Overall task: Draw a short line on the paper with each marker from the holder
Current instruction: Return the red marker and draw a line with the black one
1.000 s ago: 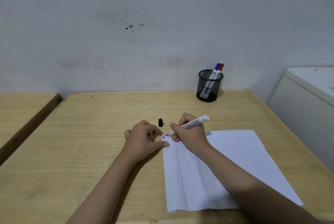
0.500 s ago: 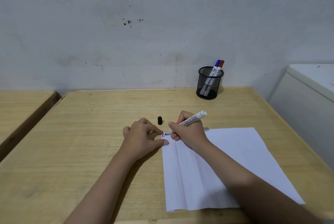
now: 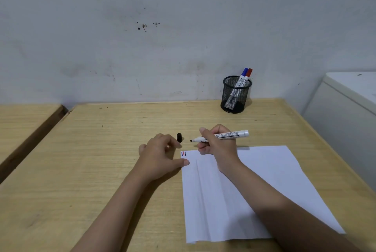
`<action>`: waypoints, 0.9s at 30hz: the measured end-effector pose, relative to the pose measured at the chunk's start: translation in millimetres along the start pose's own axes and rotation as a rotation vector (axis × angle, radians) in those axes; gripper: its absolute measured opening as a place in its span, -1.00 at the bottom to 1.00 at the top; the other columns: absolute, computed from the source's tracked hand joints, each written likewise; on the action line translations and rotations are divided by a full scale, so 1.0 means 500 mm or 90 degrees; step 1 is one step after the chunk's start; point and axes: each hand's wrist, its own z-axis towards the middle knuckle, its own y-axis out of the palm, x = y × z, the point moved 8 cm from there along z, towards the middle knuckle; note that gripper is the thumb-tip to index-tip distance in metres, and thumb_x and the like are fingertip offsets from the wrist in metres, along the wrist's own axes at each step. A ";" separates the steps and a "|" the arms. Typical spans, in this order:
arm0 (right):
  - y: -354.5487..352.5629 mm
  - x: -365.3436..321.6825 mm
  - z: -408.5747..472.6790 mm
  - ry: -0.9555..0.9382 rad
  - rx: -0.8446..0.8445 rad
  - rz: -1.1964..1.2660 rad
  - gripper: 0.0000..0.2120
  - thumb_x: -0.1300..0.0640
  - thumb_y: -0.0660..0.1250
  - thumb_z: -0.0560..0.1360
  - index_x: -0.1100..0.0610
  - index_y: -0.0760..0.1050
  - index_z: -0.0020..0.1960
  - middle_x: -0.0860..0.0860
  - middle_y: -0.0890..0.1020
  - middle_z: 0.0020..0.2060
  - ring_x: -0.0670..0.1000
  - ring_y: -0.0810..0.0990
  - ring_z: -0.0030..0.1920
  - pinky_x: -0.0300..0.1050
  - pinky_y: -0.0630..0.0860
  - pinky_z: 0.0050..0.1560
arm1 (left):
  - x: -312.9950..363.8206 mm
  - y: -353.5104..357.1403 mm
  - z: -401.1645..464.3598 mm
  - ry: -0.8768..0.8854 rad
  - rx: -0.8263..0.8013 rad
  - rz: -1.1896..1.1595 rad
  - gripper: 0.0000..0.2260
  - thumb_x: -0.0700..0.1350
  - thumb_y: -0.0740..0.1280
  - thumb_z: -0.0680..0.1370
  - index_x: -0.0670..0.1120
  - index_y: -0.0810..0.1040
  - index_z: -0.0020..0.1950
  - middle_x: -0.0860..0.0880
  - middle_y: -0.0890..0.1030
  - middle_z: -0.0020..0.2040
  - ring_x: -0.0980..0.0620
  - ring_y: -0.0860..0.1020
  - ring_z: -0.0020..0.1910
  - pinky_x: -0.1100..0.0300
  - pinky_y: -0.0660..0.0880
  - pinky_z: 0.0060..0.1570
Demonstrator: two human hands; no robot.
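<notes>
My right hand (image 3: pixel 218 145) grips an uncapped black marker (image 3: pixel 230 135), held level above the table with its tip pointing left, just off the white paper (image 3: pixel 254 190). Its black cap (image 3: pixel 179 137) stands on the wood beyond my left hand (image 3: pixel 160 157). That hand rests beside the paper's left edge, thumb touching it, fingers loosely curled and holding nothing. Three short lines (image 3: pixel 183 153), red, blue and black, sit in the paper's top left corner. A black mesh holder (image 3: pixel 236 95) at the back contains a blue-capped marker (image 3: pixel 243 75) and a red-capped marker (image 3: pixel 248 74).
The wooden table (image 3: pixel 91 160) meets a grey wall behind. A second wooden table (image 3: pixel 22 121) stands to the left across a narrow gap. A white cabinet (image 3: pixel 350 113) stands close to the table's right edge.
My right hand has lifted the marker tip off the paper's top left corner and turned the marker nearly level. My left index finger has moved toward the cap.
</notes>
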 end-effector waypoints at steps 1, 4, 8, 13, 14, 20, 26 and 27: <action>-0.001 0.000 0.000 0.010 0.001 0.020 -0.68 0.18 0.43 0.43 0.15 0.31 -0.35 0.16 0.59 -0.43 0.04 0.59 -0.47 -0.08 0.54 -0.40 | -0.002 -0.002 0.003 -0.014 0.000 -0.055 -0.62 0.17 0.51 0.19 0.15 0.48 -0.08 0.18 0.53 -0.06 0.18 0.50 -0.05 0.02 0.35 0.16; -0.006 0.003 0.001 0.034 0.007 0.071 -0.69 0.16 0.39 0.47 0.14 0.31 -0.35 0.12 0.58 -0.46 0.03 0.59 -0.48 -0.08 0.53 -0.38 | 0.019 -0.019 0.018 0.015 0.036 -0.095 -0.66 0.07 0.45 0.30 0.17 0.47 0.04 0.14 0.53 0.01 0.11 0.54 -0.07 -0.07 0.49 0.12; -0.011 0.003 -0.001 0.031 0.024 0.072 -0.73 0.17 0.35 0.49 0.15 0.34 -0.33 0.13 0.57 -0.45 0.02 0.59 -0.48 -0.05 0.54 -0.32 | 0.046 -0.018 0.051 0.046 0.020 -0.056 -0.78 -0.16 0.40 0.44 0.01 0.58 0.06 0.00 0.57 0.00 0.09 0.56 -0.15 0.21 0.50 -0.06; -0.016 -0.030 -0.013 -0.044 0.040 0.042 -0.75 0.14 0.41 0.45 0.16 0.39 -0.30 -0.02 0.57 -0.57 -0.04 0.56 -0.51 -0.16 0.49 -0.43 | 0.034 -0.017 0.064 -0.014 0.039 -0.190 -0.90 -0.30 0.37 0.45 -0.13 0.63 -0.12 0.04 0.64 -0.28 0.28 0.59 -0.35 0.47 0.42 -0.28; -0.020 -0.046 -0.014 -0.072 0.052 0.031 -0.75 0.13 0.42 0.44 0.18 0.40 -0.30 -0.03 0.56 -0.58 -0.06 0.54 -0.52 -0.18 0.48 -0.45 | 0.030 -0.022 0.063 -0.032 0.048 -0.272 -0.90 -0.30 0.38 0.44 -0.13 0.63 -0.13 0.00 0.65 -0.27 0.23 0.61 -0.32 0.39 0.46 -0.24; -0.024 -0.140 -0.027 -0.220 0.053 -0.004 -0.72 0.18 0.47 0.39 0.19 0.41 -0.38 0.01 0.51 -0.53 -0.10 0.49 -0.51 -0.27 0.38 -0.47 | 0.050 -0.032 0.042 -0.113 0.000 -0.664 -0.89 -0.30 0.36 0.46 -0.14 0.62 -0.08 -0.05 0.66 -0.23 0.10 0.63 -0.23 0.21 0.53 -0.06; -0.014 -0.182 -0.049 -0.281 0.021 -0.014 -0.74 0.24 0.46 0.39 0.30 0.42 -0.35 0.13 0.52 -0.48 -0.17 0.49 -0.54 -0.34 0.40 -0.43 | 0.093 -0.023 0.029 -0.109 -0.042 -0.717 -0.89 -0.27 0.35 0.46 -0.14 0.62 -0.05 -0.04 0.62 -0.25 0.14 0.64 -0.28 0.18 0.51 -0.02; -0.014 -0.185 -0.051 -0.287 0.021 -0.014 -0.74 0.25 0.46 0.39 0.27 0.42 -0.37 0.11 0.52 -0.49 -0.16 0.51 -0.53 -0.34 0.42 -0.42 | 0.099 -0.021 0.026 -0.108 -0.050 -0.721 -0.90 -0.27 0.35 0.47 -0.13 0.62 -0.06 -0.07 0.61 -0.23 0.14 0.63 -0.28 0.18 0.51 -0.02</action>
